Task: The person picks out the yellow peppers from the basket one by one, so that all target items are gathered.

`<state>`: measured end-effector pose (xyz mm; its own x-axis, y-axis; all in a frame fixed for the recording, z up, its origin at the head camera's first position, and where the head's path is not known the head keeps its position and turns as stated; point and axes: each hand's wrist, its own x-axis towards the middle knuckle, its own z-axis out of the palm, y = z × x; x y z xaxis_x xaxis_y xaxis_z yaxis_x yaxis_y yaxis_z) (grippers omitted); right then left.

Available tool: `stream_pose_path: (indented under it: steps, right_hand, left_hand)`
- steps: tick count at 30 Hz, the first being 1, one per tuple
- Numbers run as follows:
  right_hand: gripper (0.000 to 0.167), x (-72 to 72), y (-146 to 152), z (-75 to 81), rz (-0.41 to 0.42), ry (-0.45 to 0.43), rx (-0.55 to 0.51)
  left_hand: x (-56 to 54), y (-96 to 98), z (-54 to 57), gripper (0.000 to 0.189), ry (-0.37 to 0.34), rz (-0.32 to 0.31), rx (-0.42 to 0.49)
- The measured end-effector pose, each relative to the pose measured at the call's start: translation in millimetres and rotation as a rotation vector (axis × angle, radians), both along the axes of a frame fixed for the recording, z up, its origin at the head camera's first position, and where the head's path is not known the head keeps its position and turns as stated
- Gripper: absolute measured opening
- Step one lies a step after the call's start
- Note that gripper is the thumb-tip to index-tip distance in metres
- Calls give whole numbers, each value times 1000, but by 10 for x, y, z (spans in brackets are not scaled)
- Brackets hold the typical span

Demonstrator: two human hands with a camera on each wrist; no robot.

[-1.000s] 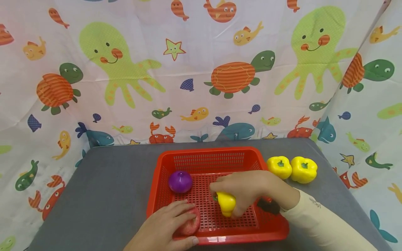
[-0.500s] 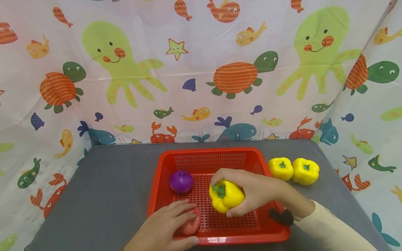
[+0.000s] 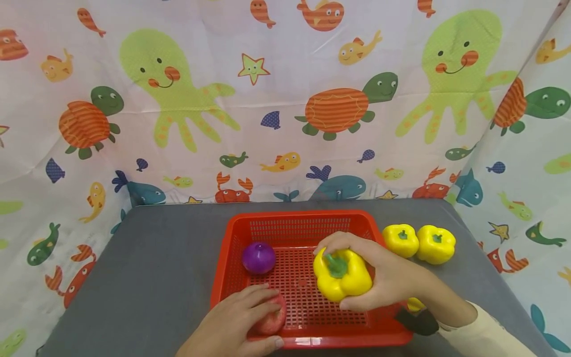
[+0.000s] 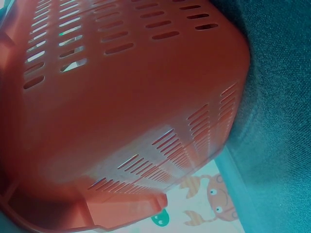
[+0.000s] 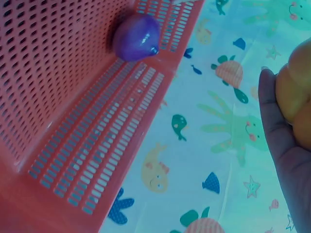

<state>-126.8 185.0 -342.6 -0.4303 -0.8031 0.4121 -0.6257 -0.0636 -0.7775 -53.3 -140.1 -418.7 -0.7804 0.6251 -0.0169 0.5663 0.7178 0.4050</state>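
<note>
In the head view my right hand (image 3: 383,272) grips a yellow bell pepper (image 3: 350,283) above the right half of a red plastic basket (image 3: 308,341). The pepper's green stem faces the camera, and its far side is covered by my fingers. My left hand (image 3: 232,317) lies over the basket's front left corner, fingers bent over a pinkish-red apple (image 3: 275,321) that they partly cover. A purple onion (image 3: 258,258) sits in the basket behind the apple. The right wrist view also has the held pepper (image 5: 291,99) and the onion (image 5: 137,38).
Two yellow bell peppers (image 3: 435,244) stand side by side at the basket's back right. Another yellow piece (image 3: 415,304) shows under my right forearm, mostly hidden. The grey table (image 3: 147,277) extends left of the basket, and a sea-animal curtain (image 3: 276,124) hangs behind.
My right hand has lifted the bell pepper from low in the basket and carried it up and right. My left hand stays on the apple.
</note>
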Motion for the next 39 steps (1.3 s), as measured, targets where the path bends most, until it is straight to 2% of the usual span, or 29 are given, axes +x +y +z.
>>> stream_pose_path:
  steps: [5, 13, 21, 33, 39]
  right_hand:
    - [70, 36, 99, 13, -37, 0, -19]
    - [73, 71, 242, 27, -116, 37, -11]
    - [78, 97, 376, 9, -141, 33, -56]
    - [82, 128, 571, -60, -189, 34, -156]
    - [82, 135, 650, -94, -179, 34, -229]
  left_hand:
    - [7, 6, 6, 66, 3, 6, 9]
    - [-2, 13, 23, 68, -65, 23, 8]
    - [-1, -1, 0, 66, -2, 3, 31]
    - [-11, 10, -6, 66, -23, 8, 19]
    - [-12, 6, -5, 64, -15, -2, 25]
